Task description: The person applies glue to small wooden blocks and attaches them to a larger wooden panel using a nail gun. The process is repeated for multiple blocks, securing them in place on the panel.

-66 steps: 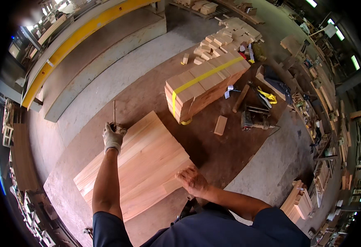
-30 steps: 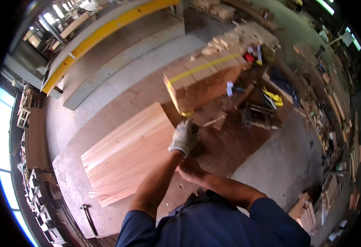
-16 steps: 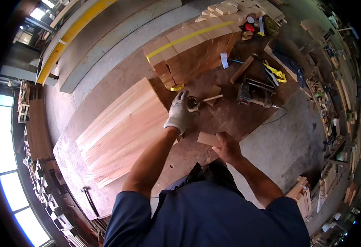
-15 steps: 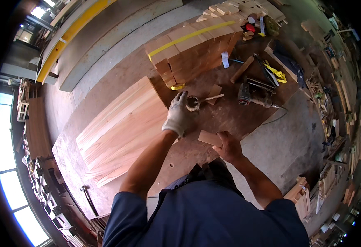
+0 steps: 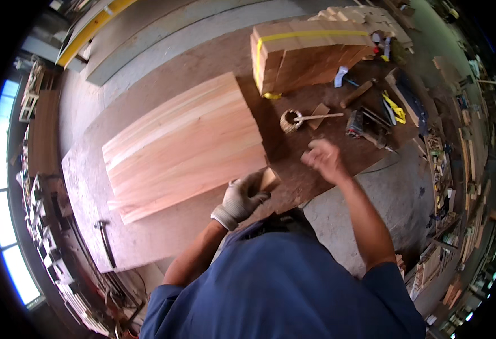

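My left hand [image 5: 239, 202], in a pale work glove, grips a small wooden block [image 5: 269, 179] close to my body. The block is beside the near right corner of a wide panel of joined wooden boards [image 5: 186, 150] lying on the table. My bare right hand [image 5: 324, 161] hovers over the table's near edge, slightly blurred, its fingers loosely bent and nothing visible in them. Just beyond it stands a small round pot [image 5: 285, 125] with a crusted rim. A thin wooden stick [image 5: 327, 116] leans out of the pot to the right, above a small flat wood piece [image 5: 319, 120].
A strapped stack of wooden blocks [image 5: 310, 59] stands at the back. To the right lie a power tool [image 5: 367, 129], a wooden rod [image 5: 358, 94] and a yellow strap [image 5: 395, 107]. A hammer [image 5: 105, 246] rests at the table's left end. Timber lines the right side.
The wooden block has passed from my right hand to my left. My left hand has drawn back from the pot toward my body; my right hand has moved forward, toward the pot.
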Demonstrator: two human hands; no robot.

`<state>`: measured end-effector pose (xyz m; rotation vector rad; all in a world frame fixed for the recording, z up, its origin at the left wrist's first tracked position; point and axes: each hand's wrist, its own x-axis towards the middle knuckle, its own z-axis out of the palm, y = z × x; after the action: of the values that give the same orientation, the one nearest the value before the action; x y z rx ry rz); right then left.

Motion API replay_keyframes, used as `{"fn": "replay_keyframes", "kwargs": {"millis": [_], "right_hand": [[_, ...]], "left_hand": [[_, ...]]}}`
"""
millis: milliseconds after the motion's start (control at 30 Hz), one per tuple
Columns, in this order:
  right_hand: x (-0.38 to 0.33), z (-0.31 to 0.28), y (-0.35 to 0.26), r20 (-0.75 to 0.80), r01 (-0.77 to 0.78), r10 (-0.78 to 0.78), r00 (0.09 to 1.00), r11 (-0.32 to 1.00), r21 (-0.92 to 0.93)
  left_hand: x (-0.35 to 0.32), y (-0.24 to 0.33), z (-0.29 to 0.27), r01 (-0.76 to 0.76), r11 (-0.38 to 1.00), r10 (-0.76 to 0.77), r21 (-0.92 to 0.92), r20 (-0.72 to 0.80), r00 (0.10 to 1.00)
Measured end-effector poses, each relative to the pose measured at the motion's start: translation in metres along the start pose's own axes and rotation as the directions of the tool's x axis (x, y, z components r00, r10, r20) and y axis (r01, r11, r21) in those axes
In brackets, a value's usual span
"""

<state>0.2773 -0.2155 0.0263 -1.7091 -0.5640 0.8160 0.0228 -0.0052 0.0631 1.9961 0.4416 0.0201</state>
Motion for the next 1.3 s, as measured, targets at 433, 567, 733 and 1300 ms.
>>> {"fn": "replay_keyframes", "kwargs": {"millis": [433,567,733,1300], "right_hand": [[0.102,0.004,-0.022,-0.221,0.067,-0.095,0.971,0.989,-0.132],[0.099,0.004,-0.045,-0.307,0.104,-0.143,0.941,0.985,-0.139],[0.105,-0.01,-0.029,-0.267,0.197,-0.353,0.896,0.858,-0.473],[0.076,-0.028,-0.055,-0.477,-0.048,0.053,0.877,0.999,0.022]], "left_hand": [[-0.041,-0.039,-0.03,0.155,0.662,-0.429,-0.733,-0.201,0.88],[-0.024,-0.036,-0.024,0.138,0.623,-0.387,-0.77,-0.149,0.91],[-0.001,-0.027,-0.018,0.131,0.466,-0.345,-0.875,-0.044,0.938],[0.063,-0.019,-0.014,0.215,0.098,-0.247,-0.972,0.185,0.951]]}}
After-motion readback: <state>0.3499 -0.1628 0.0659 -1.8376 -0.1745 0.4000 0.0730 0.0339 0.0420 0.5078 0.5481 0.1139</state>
